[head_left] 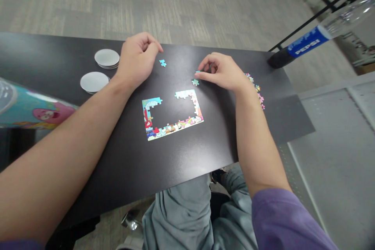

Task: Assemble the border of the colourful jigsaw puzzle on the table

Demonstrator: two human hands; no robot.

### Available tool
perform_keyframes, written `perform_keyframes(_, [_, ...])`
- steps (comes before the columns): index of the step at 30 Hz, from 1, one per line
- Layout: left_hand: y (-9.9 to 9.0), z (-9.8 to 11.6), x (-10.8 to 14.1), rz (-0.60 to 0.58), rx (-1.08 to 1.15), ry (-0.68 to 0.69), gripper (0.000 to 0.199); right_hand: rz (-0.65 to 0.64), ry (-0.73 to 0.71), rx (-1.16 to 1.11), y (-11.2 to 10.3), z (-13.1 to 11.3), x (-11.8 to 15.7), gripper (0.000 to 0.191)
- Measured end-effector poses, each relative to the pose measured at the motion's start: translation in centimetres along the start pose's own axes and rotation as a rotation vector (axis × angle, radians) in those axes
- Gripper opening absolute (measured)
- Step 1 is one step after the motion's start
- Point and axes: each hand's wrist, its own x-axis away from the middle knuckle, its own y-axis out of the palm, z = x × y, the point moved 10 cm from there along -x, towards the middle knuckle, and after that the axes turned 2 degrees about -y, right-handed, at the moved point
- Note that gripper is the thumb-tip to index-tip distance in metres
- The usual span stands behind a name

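Note:
My right hand [221, 71] pinches a small light-blue jigsaw puzzle piece [197, 72] between thumb and fingertips, low over the table. Just below the fingertips lies a greenish puzzle piece [195, 82]. My left hand [137, 60] is curled closed near the table's far edge, with nothing visible at its fingertips. Close to it on the right lies a loose blue puzzle piece [163, 63]. Between my forearms is a joined puzzle border [179, 126], colourful and hollow in the middle, with a gap along its upper side.
Stacked white discs [107, 58] and another white disc pile [94, 82] lie beside my left wrist. Several puzzle pieces [258, 88] are heaped behind my right forearm. A Pepsi bottle [307, 47] stands at the right rear corner; a cartoon-printed container [38, 105] is at the left.

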Motion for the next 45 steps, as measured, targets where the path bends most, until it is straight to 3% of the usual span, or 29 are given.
perform_keyframes(5, [0.0,0.5,0.0,0.01,0.005,0.02,0.017,-0.147,-0.009,-0.126,1.3,-1.0,0.3,0.035])
perform_keyframes(11, [0.3,2.0,0.5,-0.127,-0.017,-0.03,0.019,-0.187,0.091,-0.161,1.5,-1.3,0.5,0.028])
perform_keyframes(14, [0.0,2.3,0.4,-0.108,-0.007,-0.028,0.021,-0.187,0.088,-0.196,1.8,-1.8,0.4,0.021])
perform_keyframes(21, [0.1,2.1,0.3,-0.082,0.007,0.009,0.023,-0.195,-0.05,-0.51,4.5,-6.1,-0.6,0.017])
perform_keyframes(26, [0.1,2.2,0.2,-0.067,0.001,0.028,0.024,-0.21,-0.144,-0.553,6.1,-8.3,-0.8,0.021])
perform_keyframes(34, [0.3,2.1,0.0,-0.061,0.025,0.037,0.028,-0.226,-0.205,-0.527,7.5,-9.2,-0.8,0.017])
perform_keyframes(39, [0.2,2.1,-0.1,-0.053,0.019,0.05,0.029,-0.185,-0.212,-0.459,6.5,-9.3,-0.8,0.017])
perform_keyframes(45, [0.1,2.3,0.0,-0.055,0.006,0.037,0.028,0.14,-0.016,-0.23,1.3,-4.3,-1.0,0.012])
